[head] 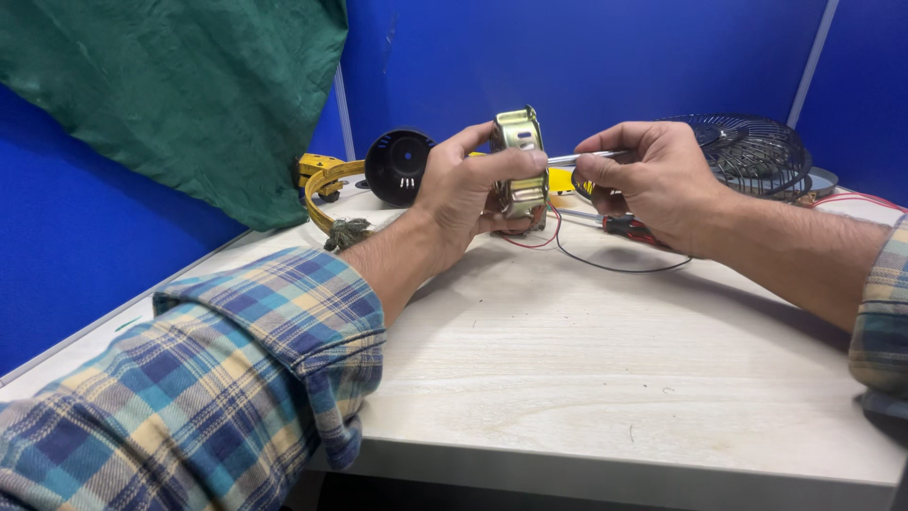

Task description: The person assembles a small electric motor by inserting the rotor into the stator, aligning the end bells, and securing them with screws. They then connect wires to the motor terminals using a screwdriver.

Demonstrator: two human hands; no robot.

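1. Two hands meet above the far middle of the table, both sleeves in plaid.
2. Left hand has its fingers closed around a brass-coloured motor housing, held on edge with thumb over the top and fingers wrapped beneath.
3. Right hand pinches a slim metal screwdriver shaft, fingers shut tight on it, tip pointing to 9 o'clock and touching the housing's side.
4. Red and black wires trail from the housing down onto the table at 5 o'clock of it.
5. At 10 o'clock of the left hand sit a black round cap and a yellow ring; at 2 o'clock of the right hand lies a dark wire fan grille.
6. Step in hand, by my reading: working a fastener on the housing's rim.
7. Next move calls for a steady left grip and the shaft kept square, so the tip doesn't slip off.
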